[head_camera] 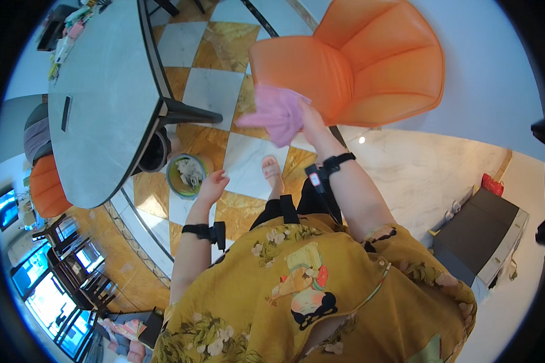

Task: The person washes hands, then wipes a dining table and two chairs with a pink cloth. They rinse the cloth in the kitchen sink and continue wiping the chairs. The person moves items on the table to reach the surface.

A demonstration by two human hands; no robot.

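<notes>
A pink cloth (279,113) hangs from my right hand (315,127), its edges blurred. Behind and beside the cloth is the seat of an orange upholstered chair (302,68); whether cloth and seat touch, I cannot tell. My left hand (213,186) holds nothing, its fingers slightly curled and apart. Just left of that hand stands a round bin (172,181) with whitish crumpled waste (190,172) inside. Both wrists wear black straps with small devices.
A grey-topped table (109,100) with a dark splayed leg (193,113) stands at the left. Beneath its edge sits a dark bucket (156,152). A low dark-topped cabinet (477,227) is at the right. My sandalled foot (272,172) rests on the checkered tile floor (245,156).
</notes>
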